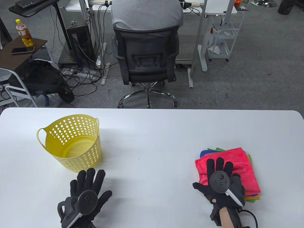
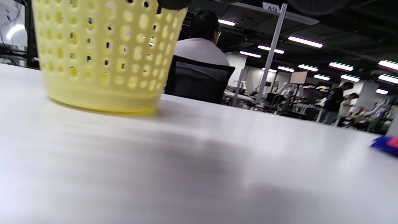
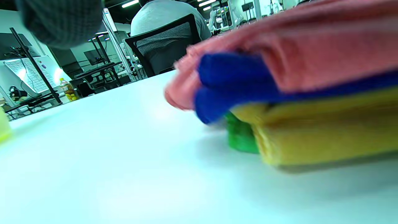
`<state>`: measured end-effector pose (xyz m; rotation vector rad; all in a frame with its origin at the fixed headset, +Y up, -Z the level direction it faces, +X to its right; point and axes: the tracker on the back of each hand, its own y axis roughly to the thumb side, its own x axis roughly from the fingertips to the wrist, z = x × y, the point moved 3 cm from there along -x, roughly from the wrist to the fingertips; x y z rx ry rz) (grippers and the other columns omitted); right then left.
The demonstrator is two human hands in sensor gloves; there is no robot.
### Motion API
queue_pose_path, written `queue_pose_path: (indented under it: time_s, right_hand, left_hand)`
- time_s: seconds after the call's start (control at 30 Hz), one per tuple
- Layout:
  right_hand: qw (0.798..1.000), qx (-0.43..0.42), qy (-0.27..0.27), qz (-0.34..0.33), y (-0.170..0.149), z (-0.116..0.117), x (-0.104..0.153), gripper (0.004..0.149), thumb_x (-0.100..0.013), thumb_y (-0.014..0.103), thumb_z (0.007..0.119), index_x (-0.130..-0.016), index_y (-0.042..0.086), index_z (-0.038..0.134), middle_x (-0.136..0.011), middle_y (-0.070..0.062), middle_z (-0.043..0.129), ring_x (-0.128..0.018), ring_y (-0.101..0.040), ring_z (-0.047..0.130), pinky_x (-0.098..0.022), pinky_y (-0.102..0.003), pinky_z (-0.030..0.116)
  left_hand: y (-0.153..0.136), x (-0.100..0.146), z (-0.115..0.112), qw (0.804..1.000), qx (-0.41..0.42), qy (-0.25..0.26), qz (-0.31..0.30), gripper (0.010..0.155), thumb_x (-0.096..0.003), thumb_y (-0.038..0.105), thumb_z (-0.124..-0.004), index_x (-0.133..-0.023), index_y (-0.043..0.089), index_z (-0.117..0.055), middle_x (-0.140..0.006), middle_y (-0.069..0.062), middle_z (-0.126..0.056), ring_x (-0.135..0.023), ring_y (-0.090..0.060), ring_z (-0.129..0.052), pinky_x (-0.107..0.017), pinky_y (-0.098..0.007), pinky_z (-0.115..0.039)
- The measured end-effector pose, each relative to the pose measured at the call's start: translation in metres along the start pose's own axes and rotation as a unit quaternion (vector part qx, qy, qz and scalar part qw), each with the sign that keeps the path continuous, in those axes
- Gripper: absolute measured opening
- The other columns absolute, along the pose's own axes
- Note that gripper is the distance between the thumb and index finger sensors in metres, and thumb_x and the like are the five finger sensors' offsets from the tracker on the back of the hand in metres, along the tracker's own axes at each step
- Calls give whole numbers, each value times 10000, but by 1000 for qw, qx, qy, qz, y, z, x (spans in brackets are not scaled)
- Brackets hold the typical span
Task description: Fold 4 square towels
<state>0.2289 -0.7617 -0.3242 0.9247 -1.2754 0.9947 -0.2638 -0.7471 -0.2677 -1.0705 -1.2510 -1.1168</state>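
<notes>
A stack of folded towels lies at the table's right. The pink towel [image 1: 239, 163] is on top, with blue [image 1: 204, 152], green [image 1: 219, 149] and yellow edges showing under it. In the right wrist view the layers read pink [image 3: 311, 49], blue [image 3: 236, 84], yellow [image 3: 320, 137] and green [image 3: 241, 138]. My right hand [image 1: 219, 167] lies flat on the pink towel with straight fingers. My left hand [image 1: 89, 179] rests flat on the bare table near the front edge, fingers spread, holding nothing.
A yellow perforated basket [image 1: 71, 142] stands empty at the table's left, just beyond my left hand; it shows as the yellow basket [image 2: 102, 59] in the left wrist view. Past the white table [image 1: 152, 133], a person sits in a black office chair [image 1: 146, 59].
</notes>
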Motion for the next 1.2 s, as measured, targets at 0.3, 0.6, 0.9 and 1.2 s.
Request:
queue_pose_path:
  time_s: [0.3, 0.6, 0.9, 1.2]
  right_hand:
    - [996, 65, 56, -35, 9, 23, 8, 990, -460, 624, 715, -1131, 158, 155, -1149, -278, 6, -941, -526, -53, -536, -762, 55]
    - [993, 69, 58, -70, 31, 31, 15, 988, -475, 631, 671, -1107, 164, 71, -1125, -317, -30, -929, -576, -27, -525, -794, 83]
    - [997, 49, 44, -32, 10, 20, 14, 988, -480, 625, 668, -1105, 152, 68, -1117, -330, -35, -922, -586, -27, -521, -800, 84]
    - [998, 41, 50, -14, 0, 20, 11, 995, -477, 621, 681, -1107, 144, 76, -1114, -337, -35, -919, -591, -25, -518, -802, 82]
  left_hand:
    - [-33, -13, -18, 998, 1, -32, 50, 833, -440, 724, -588, -1169, 439, -303, -1281, -23, -269, -1204, -402, -268, -868, -632, -304]
    - [-27, -14, -24, 998, -1, -50, 41, 837, -441, 728, -584, -1169, 446, -283, -1283, -21, -254, -1205, -400, -244, -871, -629, -293]
    - [-27, -10, -23, 998, 5, -41, 37, 834, -441, 719, -597, -1168, 435, -302, -1279, -33, -277, -1198, -409, -263, -865, -631, -306]
    - [-28, -10, -22, 998, 4, -42, 39, 835, -441, 719, -599, -1169, 432, -306, -1279, -33, -284, -1197, -412, -261, -865, -631, -304]
